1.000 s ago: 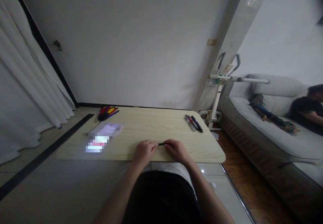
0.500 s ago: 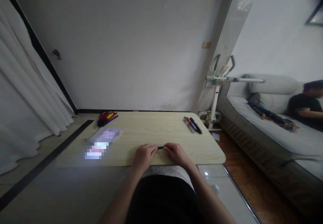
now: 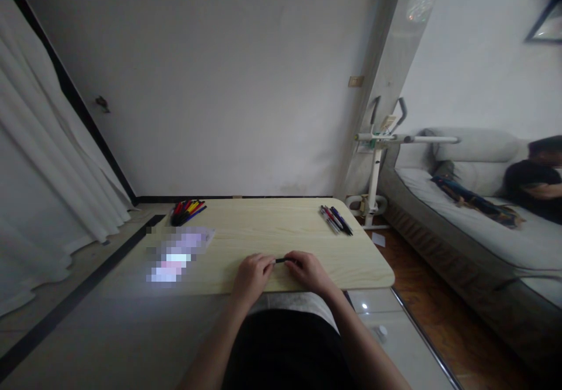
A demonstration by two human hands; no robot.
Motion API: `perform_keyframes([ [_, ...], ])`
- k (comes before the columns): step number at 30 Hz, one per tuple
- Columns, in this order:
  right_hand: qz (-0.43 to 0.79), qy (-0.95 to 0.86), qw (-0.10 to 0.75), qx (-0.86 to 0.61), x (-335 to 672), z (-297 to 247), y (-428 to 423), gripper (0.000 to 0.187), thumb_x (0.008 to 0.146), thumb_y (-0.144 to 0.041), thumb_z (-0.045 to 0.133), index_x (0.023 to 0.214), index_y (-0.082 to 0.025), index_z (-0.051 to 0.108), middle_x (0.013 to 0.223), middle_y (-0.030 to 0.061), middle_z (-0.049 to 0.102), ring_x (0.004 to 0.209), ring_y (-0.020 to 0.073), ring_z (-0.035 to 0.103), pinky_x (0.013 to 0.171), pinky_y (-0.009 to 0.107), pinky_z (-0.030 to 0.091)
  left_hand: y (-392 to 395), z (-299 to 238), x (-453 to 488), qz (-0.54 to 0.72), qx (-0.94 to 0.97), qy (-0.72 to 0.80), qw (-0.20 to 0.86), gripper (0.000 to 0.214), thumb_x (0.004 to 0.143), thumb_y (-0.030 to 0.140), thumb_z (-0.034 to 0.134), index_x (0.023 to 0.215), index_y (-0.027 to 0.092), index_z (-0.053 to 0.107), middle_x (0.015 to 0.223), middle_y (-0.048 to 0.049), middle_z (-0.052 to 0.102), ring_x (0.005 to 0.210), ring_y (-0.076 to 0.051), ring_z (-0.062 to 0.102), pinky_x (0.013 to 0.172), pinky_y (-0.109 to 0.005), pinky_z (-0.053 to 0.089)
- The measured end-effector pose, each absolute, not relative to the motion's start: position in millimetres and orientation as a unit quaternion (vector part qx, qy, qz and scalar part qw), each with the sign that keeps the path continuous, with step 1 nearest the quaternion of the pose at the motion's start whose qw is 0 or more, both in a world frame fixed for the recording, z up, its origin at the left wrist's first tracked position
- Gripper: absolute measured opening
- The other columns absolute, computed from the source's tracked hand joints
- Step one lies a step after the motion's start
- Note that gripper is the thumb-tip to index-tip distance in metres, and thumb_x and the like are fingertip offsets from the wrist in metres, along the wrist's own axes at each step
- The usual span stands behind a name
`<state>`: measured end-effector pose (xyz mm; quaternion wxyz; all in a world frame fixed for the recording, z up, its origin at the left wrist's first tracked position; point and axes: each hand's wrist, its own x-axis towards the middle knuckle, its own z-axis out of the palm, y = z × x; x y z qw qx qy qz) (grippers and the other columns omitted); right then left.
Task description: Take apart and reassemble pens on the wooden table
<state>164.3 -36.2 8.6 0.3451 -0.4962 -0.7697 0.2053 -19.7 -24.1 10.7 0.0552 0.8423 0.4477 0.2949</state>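
Both my hands rest near the front edge of a light wooden table [image 3: 263, 226]. My left hand [image 3: 252, 275] and my right hand [image 3: 307, 270] are each closed on one end of a thin black pen [image 3: 280, 259], which spans the small gap between them. A few pens [image 3: 335, 219] lie side by side at the table's far right. A bundle of coloured pens [image 3: 187, 211] lies at the far left corner.
A flat packet [image 3: 178, 248], partly blurred, lies on the table's left side. White curtains [image 3: 39, 161] hang at the left. An exercise machine [image 3: 380, 156] stands beyond the table's right corner. Another person [image 3: 533, 182] sits on a grey sofa [image 3: 474, 220] at the right.
My hands keep the same hold on the pen. The view has shifted slightly, so the table sits a little lower in the picture.
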Motion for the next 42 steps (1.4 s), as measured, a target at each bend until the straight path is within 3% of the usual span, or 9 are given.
perform_keyframes([
  [5, 0.203, -0.759, 0.352, -0.51, 163, 13, -38, 0.022, 0.083, -0.031, 0.043, 0.08, -0.019, 0.061, 0.072, 0.0024, 0.063, 0.067, 0.0136, 0.056, 0.061, 0.022, 0.038, -26, 15, -19, 0.313, 0.836, 0.447, 0.053, 0.016, 0.08, 0.019, 0.047, 0.084, 0.02, 0.063, 0.082, -0.0054, 0.061, 0.081, -0.017, 0.053, 0.075, -0.03, 0.04],
  [16, 0.259, -0.698, 0.38, -0.549, 164, 9, -34, 0.049, 0.085, -0.046, 0.032, 0.059, -0.014, 0.057, 0.054, 0.001, 0.056, 0.053, 0.0106, 0.05, 0.052, 0.019, 0.034, -12, 1, -28, 0.381, 0.8, 0.449, 0.117, 0.016, 0.077, 0.021, 0.05, 0.086, 0.017, 0.063, 0.087, -0.0066, 0.06, 0.088, -0.018, 0.053, 0.081, -0.034, 0.044],
  [20, 0.268, -0.686, 0.392, -0.551, 164, 10, -34, 0.047, 0.085, -0.045, 0.032, 0.064, -0.014, 0.061, 0.059, 0.0027, 0.059, 0.058, 0.0124, 0.054, 0.056, 0.021, 0.037, -10, -3, -30, 0.385, 0.795, 0.452, 0.121, 0.023, 0.077, 0.017, 0.047, 0.095, 0.017, 0.062, 0.097, -0.007, 0.061, 0.095, -0.018, 0.053, 0.086, -0.036, 0.043],
  [24, 0.251, -0.68, 0.433, -0.536, 165, 6, -31, 0.031, 0.081, -0.037, 0.042, 0.087, -0.016, 0.064, 0.08, 0.0054, 0.064, 0.072, 0.0151, 0.056, 0.067, 0.024, 0.041, -8, -9, -29, 0.369, 0.802, 0.457, 0.106, 0.027, 0.079, 0.014, 0.042, 0.099, 0.016, 0.061, 0.105, -0.0079, 0.06, 0.104, -0.019, 0.051, 0.092, -0.037, 0.04],
  [27, 0.246, -0.683, 0.447, -0.522, 167, -1, -28, 0.029, 0.077, -0.029, 0.048, 0.101, -0.018, 0.059, 0.081, 0.0036, 0.062, 0.063, 0.0117, 0.053, 0.062, 0.023, 0.042, -7, -11, -28, 0.357, 0.813, 0.45, 0.097, 0.028, 0.08, 0.013, 0.041, 0.098, 0.016, 0.062, 0.105, -0.0068, 0.061, 0.107, -0.018, 0.049, 0.094, -0.036, 0.039],
  [35, 0.22, -0.712, 0.417, -0.521, 168, -7, -26, 0.024, 0.07, -0.016, 0.054, 0.092, -0.018, 0.06, 0.08, 0.0018, 0.058, 0.064, 0.0099, 0.052, 0.06, 0.022, 0.043, -6, -14, -28, 0.363, 0.812, 0.45, 0.083, 0.031, 0.077, 0.008, 0.041, 0.098, 0.016, 0.062, 0.105, -0.0069, 0.061, 0.106, -0.018, 0.05, 0.094, -0.036, 0.04],
  [42, 0.213, -0.752, 0.381, -0.494, 165, 4, -35, 0.021, 0.07, -0.016, 0.056, 0.09, -0.019, 0.061, 0.078, 0.001, 0.057, 0.067, 0.0104, 0.052, 0.061, 0.021, 0.041, -8, -13, -27, 0.371, 0.809, 0.45, 0.08, 0.03, 0.072, 0.004, 0.044, 0.092, 0.016, 0.062, 0.102, -0.0064, 0.062, 0.103, -0.018, 0.053, 0.092, -0.035, 0.042],
])
